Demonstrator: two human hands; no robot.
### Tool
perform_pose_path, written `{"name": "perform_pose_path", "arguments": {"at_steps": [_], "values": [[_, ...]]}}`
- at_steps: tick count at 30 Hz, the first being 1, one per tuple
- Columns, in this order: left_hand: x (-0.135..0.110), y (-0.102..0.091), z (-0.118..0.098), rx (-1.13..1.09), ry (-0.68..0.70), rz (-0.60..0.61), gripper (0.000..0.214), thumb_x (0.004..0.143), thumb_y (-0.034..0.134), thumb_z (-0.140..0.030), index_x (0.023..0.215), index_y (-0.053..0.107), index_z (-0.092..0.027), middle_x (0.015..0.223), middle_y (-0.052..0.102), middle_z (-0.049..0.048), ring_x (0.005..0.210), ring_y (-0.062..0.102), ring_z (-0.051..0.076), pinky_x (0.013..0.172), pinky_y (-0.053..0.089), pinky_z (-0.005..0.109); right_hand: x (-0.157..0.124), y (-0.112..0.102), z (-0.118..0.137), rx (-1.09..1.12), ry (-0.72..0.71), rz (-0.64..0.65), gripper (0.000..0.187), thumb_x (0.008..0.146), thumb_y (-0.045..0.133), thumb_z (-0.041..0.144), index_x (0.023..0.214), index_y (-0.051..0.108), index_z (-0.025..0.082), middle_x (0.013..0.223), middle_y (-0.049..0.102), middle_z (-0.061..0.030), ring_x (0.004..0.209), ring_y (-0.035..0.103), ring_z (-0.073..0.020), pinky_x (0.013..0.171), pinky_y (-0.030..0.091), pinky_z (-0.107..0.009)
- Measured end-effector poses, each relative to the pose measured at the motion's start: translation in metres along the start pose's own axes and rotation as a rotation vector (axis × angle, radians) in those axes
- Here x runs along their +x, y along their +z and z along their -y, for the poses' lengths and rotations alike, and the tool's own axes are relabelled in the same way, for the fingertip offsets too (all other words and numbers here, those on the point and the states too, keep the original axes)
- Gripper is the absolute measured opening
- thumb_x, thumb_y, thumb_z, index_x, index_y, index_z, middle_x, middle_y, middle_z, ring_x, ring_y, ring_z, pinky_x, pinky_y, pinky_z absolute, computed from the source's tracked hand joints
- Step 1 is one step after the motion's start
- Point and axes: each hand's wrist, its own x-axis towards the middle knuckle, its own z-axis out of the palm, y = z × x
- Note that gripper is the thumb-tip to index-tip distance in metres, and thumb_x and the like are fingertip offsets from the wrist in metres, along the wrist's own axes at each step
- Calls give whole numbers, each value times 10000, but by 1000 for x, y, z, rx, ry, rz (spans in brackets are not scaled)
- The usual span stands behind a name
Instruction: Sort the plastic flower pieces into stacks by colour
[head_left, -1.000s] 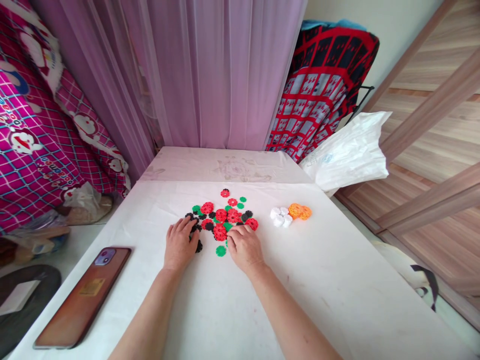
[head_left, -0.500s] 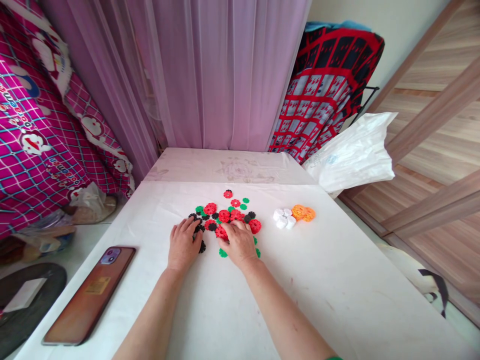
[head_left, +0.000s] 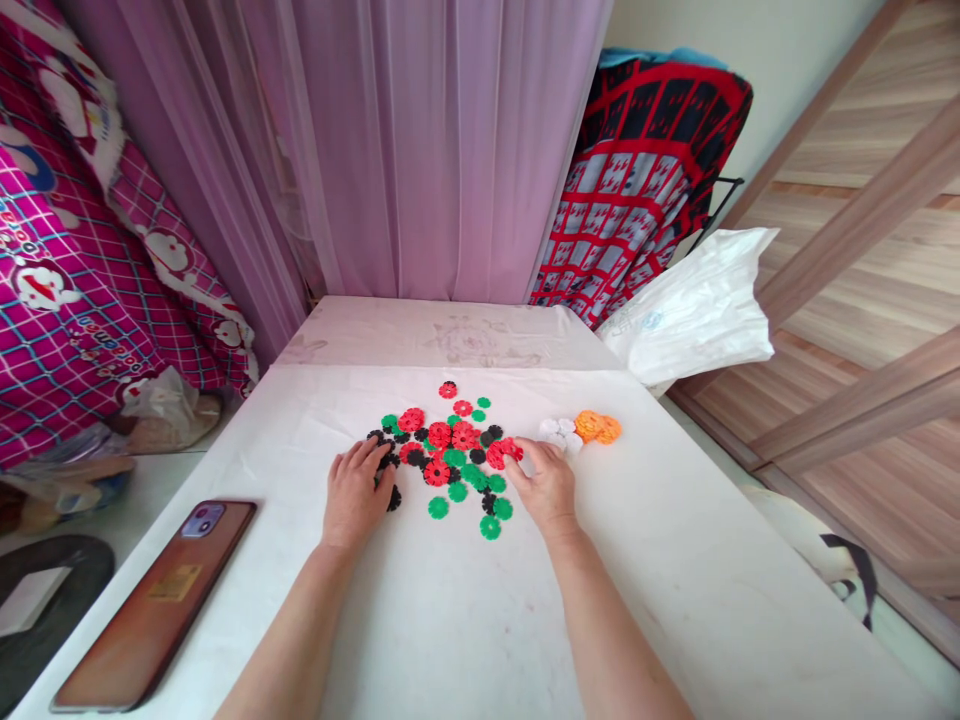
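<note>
A loose pile of flower-edged plastic snowflake discs lies mid-table, with red discs (head_left: 463, 436), green discs (head_left: 474, 476) and black discs (head_left: 394, 498) mixed together. My left hand (head_left: 358, 492) rests at the pile's left edge, its fingers spread over some black discs and its thumb apart. On the right side, my right hand (head_left: 546, 482) pinches red snowflake discs (head_left: 498, 454) between thumb and fingers; how many it grips is unclear. Just beyond that hand sit a white cluster of discs (head_left: 558, 430) and an orange cluster (head_left: 598, 427), partly touching each other.
A brown phone (head_left: 161, 600) lies face down at the table's left. The white-covered table (head_left: 450, 620) meets a purple curtain (head_left: 435, 150) at the back. A white plastic bag (head_left: 690, 310) stands beyond the right edge, near a wooden wardrobe (head_left: 862, 300).
My right hand has moved right, from the pile's middle to its right edge, uncovering green and red discs. My left hand stays over the black discs. The view has shifted slightly.
</note>
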Motion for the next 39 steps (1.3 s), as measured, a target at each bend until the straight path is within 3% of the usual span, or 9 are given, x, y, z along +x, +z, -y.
{"name": "perform_pose_path", "arguments": {"at_steps": [8,29,34,39], "values": [[0,-1,0,12,5,7,407,923,450,-329,1253,662,-222,1408,593,96,1333,505,300,1132,346,525,3,6,10,-16,-71,39,165,882,617,314,980,714,223,931,752,-53,872,634,-222,855,497,-347],[0,0,1,-5,6,-1,407,919,452,-335,1251,658,-223,1412,589,97,1333,502,300,1129,345,528,2,5,11,-17,-63,66,178,884,614,300,994,716,205,1017,741,-87,931,632,-240,869,494,-375],[0,1,1,-7,11,-7,403,921,453,-337,1247,661,-223,1399,599,102,1330,504,301,1131,340,528,4,7,35,39,-111,80,164,906,585,256,993,718,217,1066,739,-69,964,624,-227,905,486,-373],[1,0,0,-6,8,-3,407,925,449,-339,1250,659,-214,1413,588,102,1337,498,303,1132,339,530,3,24,76,83,-157,293,106,846,678,264,945,714,247,1053,751,-24,986,610,-226,885,477,-367]]}}
